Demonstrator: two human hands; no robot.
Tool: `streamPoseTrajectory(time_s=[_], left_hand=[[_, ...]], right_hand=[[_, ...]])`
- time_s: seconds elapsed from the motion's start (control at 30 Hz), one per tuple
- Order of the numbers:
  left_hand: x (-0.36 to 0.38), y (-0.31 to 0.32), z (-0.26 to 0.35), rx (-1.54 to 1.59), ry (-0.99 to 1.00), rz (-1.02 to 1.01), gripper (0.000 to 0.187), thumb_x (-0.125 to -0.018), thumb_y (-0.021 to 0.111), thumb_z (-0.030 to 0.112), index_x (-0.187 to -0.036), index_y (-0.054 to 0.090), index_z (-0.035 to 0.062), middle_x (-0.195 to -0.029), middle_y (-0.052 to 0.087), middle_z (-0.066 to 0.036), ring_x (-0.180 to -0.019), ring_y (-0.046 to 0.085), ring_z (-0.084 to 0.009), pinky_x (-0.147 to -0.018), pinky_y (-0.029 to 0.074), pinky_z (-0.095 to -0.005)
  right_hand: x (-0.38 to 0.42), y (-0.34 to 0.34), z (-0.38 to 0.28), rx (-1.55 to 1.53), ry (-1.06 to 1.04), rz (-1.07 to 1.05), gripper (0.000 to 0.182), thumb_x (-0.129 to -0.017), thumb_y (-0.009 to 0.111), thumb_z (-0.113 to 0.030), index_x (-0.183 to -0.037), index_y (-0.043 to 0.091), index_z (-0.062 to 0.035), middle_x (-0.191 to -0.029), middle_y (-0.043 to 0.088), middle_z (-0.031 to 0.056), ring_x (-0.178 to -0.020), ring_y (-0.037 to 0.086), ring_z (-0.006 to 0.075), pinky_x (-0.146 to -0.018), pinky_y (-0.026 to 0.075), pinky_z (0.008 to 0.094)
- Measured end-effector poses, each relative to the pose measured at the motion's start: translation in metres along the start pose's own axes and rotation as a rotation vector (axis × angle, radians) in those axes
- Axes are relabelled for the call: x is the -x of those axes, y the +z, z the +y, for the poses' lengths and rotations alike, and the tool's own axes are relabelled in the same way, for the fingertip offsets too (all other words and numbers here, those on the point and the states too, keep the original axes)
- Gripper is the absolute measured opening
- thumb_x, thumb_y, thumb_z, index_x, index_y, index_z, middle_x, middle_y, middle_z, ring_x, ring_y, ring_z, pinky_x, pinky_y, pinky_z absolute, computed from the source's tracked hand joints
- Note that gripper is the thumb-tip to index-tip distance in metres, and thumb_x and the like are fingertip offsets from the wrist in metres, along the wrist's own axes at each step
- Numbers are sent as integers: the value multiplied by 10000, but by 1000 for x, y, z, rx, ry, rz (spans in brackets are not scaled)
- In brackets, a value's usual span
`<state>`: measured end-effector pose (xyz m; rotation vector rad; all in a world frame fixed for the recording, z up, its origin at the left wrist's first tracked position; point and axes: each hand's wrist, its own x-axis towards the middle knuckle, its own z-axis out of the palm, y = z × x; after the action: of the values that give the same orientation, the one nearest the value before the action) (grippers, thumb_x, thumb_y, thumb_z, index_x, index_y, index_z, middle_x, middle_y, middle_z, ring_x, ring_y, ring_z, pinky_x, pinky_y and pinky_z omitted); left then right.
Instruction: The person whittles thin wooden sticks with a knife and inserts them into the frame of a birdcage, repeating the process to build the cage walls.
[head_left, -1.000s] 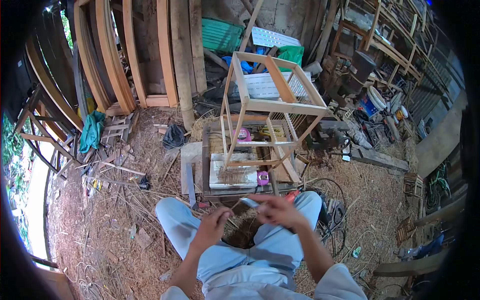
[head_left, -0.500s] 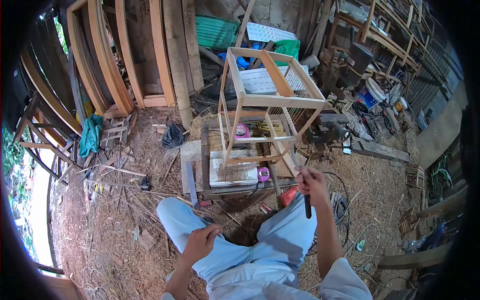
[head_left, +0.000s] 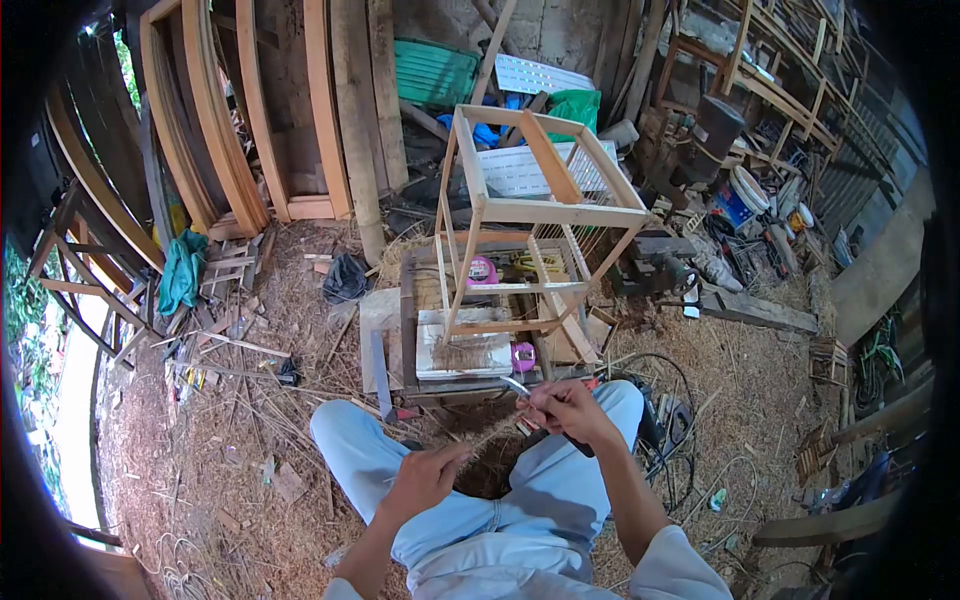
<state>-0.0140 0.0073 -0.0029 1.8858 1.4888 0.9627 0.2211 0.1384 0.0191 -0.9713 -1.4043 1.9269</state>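
Marks run in rows on the white panel (head_left: 508, 173) behind the wooden frame (head_left: 560, 213), too small to read; the lettering on the bucket (head_left: 738, 203) at the right, white with a blue patch, cannot be made out either.

The left hand (head_left: 428, 477) has its fingers pinched on a thin, fibrous strip (head_left: 488, 436), which slants up towards the right hand, between the knees. The right hand (head_left: 567, 412) has its fingers wrapped round a knife (head_left: 515, 385), the pale curved blade pointing up and left, near the worktop's front edge, and the dark handle jutting below the palm. Whether blade and strip touch, I cannot tell.

A gap of shaded floor separates the hands from the low worktop (head_left: 408, 340). On it the frame stands slightly skewed, 1 front leg over a stained white slab (head_left: 465, 369). A pink tape measure (head_left: 523, 356) sits at the slab's right side; a 2nd pink tape measure (head_left: 482, 270) lies farther back, within the frame's outline. Shavings spread over the floor (head_left: 250, 450) either side.

Behind is a ribbed green bin (head_left: 437, 75), and the bucket leans among scrap; its contents are unclear.
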Motion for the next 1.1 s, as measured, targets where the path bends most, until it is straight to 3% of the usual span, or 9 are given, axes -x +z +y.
streamPoseTrajectory(time_s=[0.17,0.23,0.3,0.43,0.5,0.53,0.73,1.03,1.1], left_hand=[[4,-14,-8,72,-85,-55,166,-877,546,84,-1021,624,53,-887,681,-122,-769,661,-309,-659,516,-374],[14,-30,-19,83,-99,-49,149,-878,547,72,-1000,623,34,-869,681,-125,-761,666,-294,-658,513,-353],[31,-63,-31,50,-272,25,108,-880,545,39,-959,616,21,-829,674,-133,-744,669,-255,-654,498,-310],[28,-63,-31,44,-386,70,91,-879,545,11,-952,598,11,-803,667,-135,-726,662,-233,-645,486,-290],[10,-41,-34,55,-194,212,94,-880,554,20,-964,596,13,-810,670,-139,-723,662,-242,-643,490,-297],[3,-39,-24,14,-203,197,102,-875,563,17,-972,592,4,-828,675,-147,-730,667,-258,-641,495,-306],[-3,-41,-12,74,-194,167,108,-864,572,8,-968,592,-11,-860,684,-145,-739,675,-268,-620,500,-308],[3,-30,5,97,-97,68,91,-862,577,14,-941,622,7,-785,654,-107,-624,612,-180,-559,458,-294],[-6,-22,15,112,-167,2,116,-859,582,23,-968,621,20,-825,645,-140,-657,626,-233,-568,463,-320]], right_hand=[[2,-2,-2,25,21,-6,190,-924,549,-135,-936,641,31,-652,539,-5,-489,401,35,-413,292,203],[-11,-50,8,89,-126,599,191,-926,559,-169,-919,629,9,-629,522,-18,-464,401,37,-392,296,198],[3,-105,-22,-130,-226,575,241,-926,568,-255,-898,624,-22,-598,494,-35,-444,404,44,-374,300,198],[8,-89,-21,12,-117,586,422,-951,472,-423,-848,632,-47,-578,470,-35,-433,401,47,-367,299,205],[1,-48,-10,-29,-4,530,486,-968,410,-447,-846,640,-36,-583,476,-16,-433,388,56,-378,273,205],[-1,-36,-3,-80,-19,323,456,-974,403,-436,-1024,618,-38,-602,473,-11,-449,367,53,-394,260,205],[4,16,-21,-253,-109,-12,451,-995,390,-356,-1374,382,-112,-654,467,-14,-464,333,47,-409,254,199],[-5,22,-32,-193,-182,-62,288,-990,435,-238,-1186,558,-66,-665,520,-5,-476,364,40,-418,275,188],[-2,40,-27,-96,-120,-76,295,-983,449,-211,-1193,541,-26,-637,525,18,-452,360,43,-394,243,198]])
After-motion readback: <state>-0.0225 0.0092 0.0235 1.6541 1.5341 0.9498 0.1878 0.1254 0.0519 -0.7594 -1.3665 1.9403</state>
